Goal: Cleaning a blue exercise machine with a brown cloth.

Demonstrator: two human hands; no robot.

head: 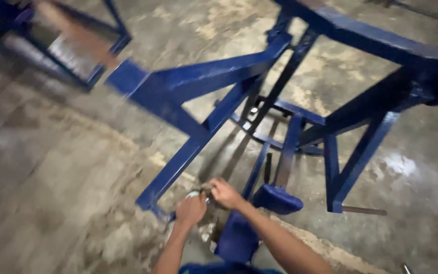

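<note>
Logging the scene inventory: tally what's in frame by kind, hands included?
Large blue-painted metal frame: 1
Smaller blue metal frame, top left: 1
Small round metallic thing at the hands, too blurred to identify: 1
Thin dark rod on the concrete floor, right: 1
Bare hands: 2, left hand and right hand, both at the round thing
Total: 6

You have two hands in view, the left hand (190,209) and right hand (225,193), one large blue frame (214,76), one smaller frame (84,45) and one small round object (194,194).
</note>
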